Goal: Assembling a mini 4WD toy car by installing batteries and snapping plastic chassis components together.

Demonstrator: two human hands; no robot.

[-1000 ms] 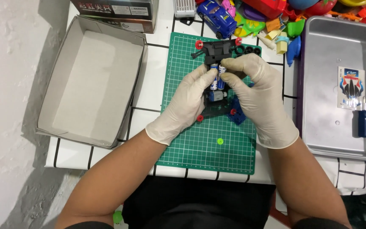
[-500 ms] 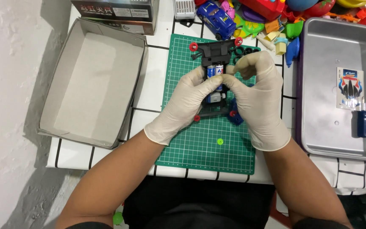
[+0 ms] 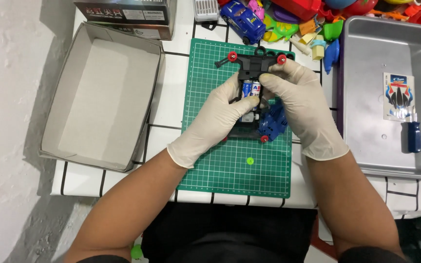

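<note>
Both gloved hands cover most of the black toy car chassis [image 3: 257,65]: the left hand [image 3: 215,119] hides its left side, the right hand [image 3: 303,109] its right. The batteries [image 3: 250,88] show only partly between the fingers. The pile of coloured toys [image 3: 313,19] and the printed box [image 3: 127,14] are cut off by the top edge, the metal tray [image 3: 381,53] by the right edge.
</note>
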